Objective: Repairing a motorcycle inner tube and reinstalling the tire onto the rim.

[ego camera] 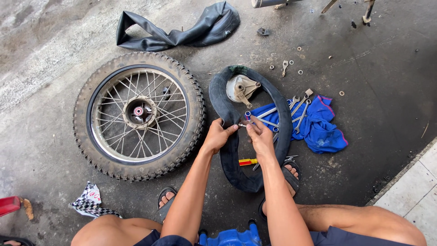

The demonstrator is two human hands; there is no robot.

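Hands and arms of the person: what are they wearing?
Nothing: the left hand and right hand are bare, without gloves, rings or a watch. Both forearms are uncovered, no sleeves showing. Lower down are dark blue shorts and black sandals.

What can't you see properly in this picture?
- Head view: the small part pinched at the inner tube is hidden by the left hand and right hand.
- The metal pipe is cut off by the top edge.
- The red thing is cut off by the left edge.
- The washers are too small to tell apart.
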